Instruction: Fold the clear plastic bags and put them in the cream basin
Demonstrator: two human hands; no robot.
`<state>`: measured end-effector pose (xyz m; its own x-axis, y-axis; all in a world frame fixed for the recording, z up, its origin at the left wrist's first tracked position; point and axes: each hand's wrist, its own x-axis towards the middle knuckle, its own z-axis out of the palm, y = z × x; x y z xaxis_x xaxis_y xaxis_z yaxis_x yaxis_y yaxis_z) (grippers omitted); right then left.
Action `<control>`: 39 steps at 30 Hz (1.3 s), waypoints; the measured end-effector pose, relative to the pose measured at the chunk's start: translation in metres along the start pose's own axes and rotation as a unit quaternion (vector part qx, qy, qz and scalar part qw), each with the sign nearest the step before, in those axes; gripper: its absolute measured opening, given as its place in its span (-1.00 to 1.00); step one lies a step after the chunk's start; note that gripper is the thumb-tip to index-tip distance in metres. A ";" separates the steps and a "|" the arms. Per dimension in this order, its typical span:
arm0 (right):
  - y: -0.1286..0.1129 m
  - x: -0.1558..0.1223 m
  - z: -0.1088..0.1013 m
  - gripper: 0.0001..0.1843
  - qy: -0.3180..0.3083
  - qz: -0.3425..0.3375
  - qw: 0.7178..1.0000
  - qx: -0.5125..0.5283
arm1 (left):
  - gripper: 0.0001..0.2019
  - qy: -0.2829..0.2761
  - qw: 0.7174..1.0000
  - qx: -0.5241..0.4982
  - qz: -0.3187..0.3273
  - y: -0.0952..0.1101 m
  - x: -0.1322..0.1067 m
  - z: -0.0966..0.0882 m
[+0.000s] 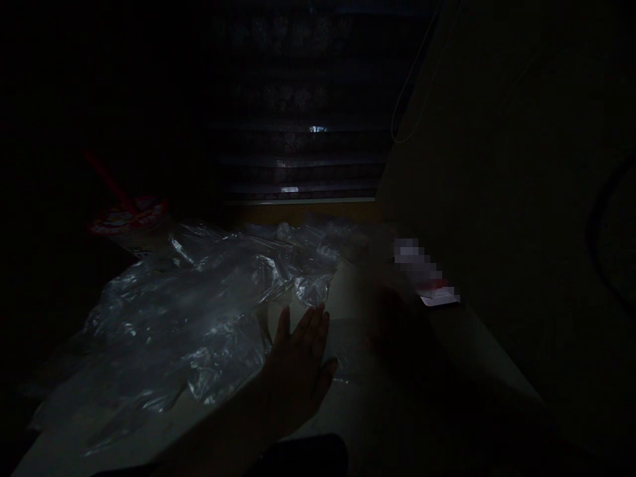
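Observation:
My left hand (301, 371) lies flat with its fingers stretched out, at the edge of a heap of crumpled clear plastic bags (199, 305). Its fingertips reach close to a fold of the plastic; contact is hard to make out. To the right, my right hand (392, 311) is a dark, motion-smeared shape, and its fingers cannot be made out. A flat thing with a bright, blurred-out face (437, 296), perhaps a phone, lies just beyond it. Thin clear plastic (350, 341) also shows on the table between both hands.
The room is very dark. A pale table (497, 358) runs under the hands. At the back left stands a cup (134, 225) with a red-patterned lid and a red straw (109, 179). Behind are a dark window blind (298, 132), its cord (397, 136) and a wall (521, 165).

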<state>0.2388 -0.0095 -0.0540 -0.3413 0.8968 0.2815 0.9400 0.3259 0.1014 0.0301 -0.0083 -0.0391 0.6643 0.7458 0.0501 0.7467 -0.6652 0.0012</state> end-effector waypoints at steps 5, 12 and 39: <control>-0.001 0.000 0.005 -0.51 0.005 0.005 1.000 -0.002 | -0.49 -0.008 1.000 -0.002 -0.002 0.000 0.001 0.000; -0.030 0.011 0.007 -0.42 0.026 -0.108 0.992 0.056 | -0.49 -0.004 1.000 0.001 0.000 0.001 0.000 0.000; -0.011 -0.001 0.023 -0.41 0.002 -0.025 1.000 0.016 | -0.48 0.003 1.000 -0.015 0.003 -0.002 -0.002 -0.001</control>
<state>0.2287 -0.0070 -0.0777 -0.3878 0.8781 0.2803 0.9212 0.3799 0.0845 0.0276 -0.0086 -0.0383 0.6684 0.7416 0.0561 0.7414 -0.6704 0.0301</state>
